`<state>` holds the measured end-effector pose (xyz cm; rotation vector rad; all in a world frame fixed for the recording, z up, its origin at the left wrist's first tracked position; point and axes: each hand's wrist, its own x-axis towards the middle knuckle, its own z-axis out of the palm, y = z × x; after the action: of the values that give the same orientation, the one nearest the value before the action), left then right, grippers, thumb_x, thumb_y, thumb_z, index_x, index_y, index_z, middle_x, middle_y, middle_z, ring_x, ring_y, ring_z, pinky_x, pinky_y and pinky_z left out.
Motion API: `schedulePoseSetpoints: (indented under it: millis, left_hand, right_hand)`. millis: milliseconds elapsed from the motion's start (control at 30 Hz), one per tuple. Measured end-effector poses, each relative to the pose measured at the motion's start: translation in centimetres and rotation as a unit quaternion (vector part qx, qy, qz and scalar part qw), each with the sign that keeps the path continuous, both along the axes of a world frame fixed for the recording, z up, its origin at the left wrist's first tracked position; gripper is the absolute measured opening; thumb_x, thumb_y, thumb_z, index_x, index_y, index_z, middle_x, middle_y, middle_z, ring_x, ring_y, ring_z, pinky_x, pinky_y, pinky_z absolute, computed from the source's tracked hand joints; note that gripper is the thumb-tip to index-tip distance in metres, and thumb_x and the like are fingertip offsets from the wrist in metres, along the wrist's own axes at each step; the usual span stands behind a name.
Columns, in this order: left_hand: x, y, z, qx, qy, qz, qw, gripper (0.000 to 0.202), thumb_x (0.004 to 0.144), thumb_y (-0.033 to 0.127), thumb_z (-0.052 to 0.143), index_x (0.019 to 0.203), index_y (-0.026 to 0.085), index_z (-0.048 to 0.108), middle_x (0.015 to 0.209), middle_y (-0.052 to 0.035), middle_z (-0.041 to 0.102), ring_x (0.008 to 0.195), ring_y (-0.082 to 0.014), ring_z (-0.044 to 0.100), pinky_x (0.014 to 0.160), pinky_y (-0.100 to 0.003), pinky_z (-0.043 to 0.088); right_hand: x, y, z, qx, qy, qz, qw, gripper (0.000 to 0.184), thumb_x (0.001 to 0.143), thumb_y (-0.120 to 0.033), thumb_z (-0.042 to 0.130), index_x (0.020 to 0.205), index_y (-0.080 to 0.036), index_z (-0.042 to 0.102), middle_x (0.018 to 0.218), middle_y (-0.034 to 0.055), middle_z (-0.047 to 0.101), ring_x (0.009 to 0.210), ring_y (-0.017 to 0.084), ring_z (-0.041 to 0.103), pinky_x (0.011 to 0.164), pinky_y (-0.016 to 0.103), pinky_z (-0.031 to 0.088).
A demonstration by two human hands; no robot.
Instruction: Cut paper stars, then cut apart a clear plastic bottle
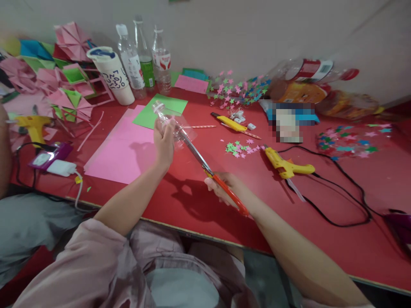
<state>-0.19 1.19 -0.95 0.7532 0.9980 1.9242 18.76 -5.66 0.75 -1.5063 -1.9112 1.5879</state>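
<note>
In my left hand [165, 143] is the clear top part of a plastic bottle [160, 110], its capped neck pointing up and away from me. My right hand [226, 188] grips the scissors [229, 194] by their red-orange handles. The metal blades reach up and left to the bottle piece, close to my left fingers; whether they are parted there I cannot tell. Below and behind the bottle piece lie a green paper sheet [144, 115] and pink paper sheets [115, 145] on the red table [192, 214].
A yellow glue gun [285, 164] with a black cord lies at right, beside small paper stars [239, 149]. A yellow utility knife [231, 123] rests further back. Bottles [162, 60] and a white tumbler [112, 77] stand at back left. Another person's arm [4, 149] shows at the left edge.
</note>
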Motion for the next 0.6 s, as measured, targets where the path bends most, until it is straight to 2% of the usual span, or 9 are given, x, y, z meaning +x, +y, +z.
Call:
schedulePoseSetpoints:
  millis: [367, 600]
  left_hand:
    - [-0.2, 0.2, -0.1, -0.009, 0.010, 0.004, 1.000, 0.015, 0.084, 0.027, 0.061, 0.096, 0.024, 0.052, 0.066, 0.0052, 0.054, 0.055, -0.0060, 0.053, 0.055, -0.020, 0.045]
    - [-0.6, 0.7, -1.1, 0.015, 0.018, 0.009, 1.000, 0.019, 0.082, 0.033, 0.064, 0.096, 0.024, 0.054, 0.068, 0.0046, 0.055, 0.056, -0.0056, 0.052, 0.057, -0.020, 0.045]
  right_hand:
    - [-0.2, 0.1, -0.6, -0.003, -0.015, -0.012, 1.000, 0.053, 0.070, -0.071, 0.059, 0.061, -0.022, 0.041, 0.042, -0.0086, 0.033, 0.034, 0.007, 0.037, 0.038, 0.022, 0.030]
    - [-0.1, 0.4, -1.1, 0.047, -0.019, 0.007, 0.999, 0.049, 0.075, -0.066, 0.058, 0.059, -0.022, 0.043, 0.043, -0.0062, 0.035, 0.038, 0.009, 0.038, 0.040, 0.024, 0.029]
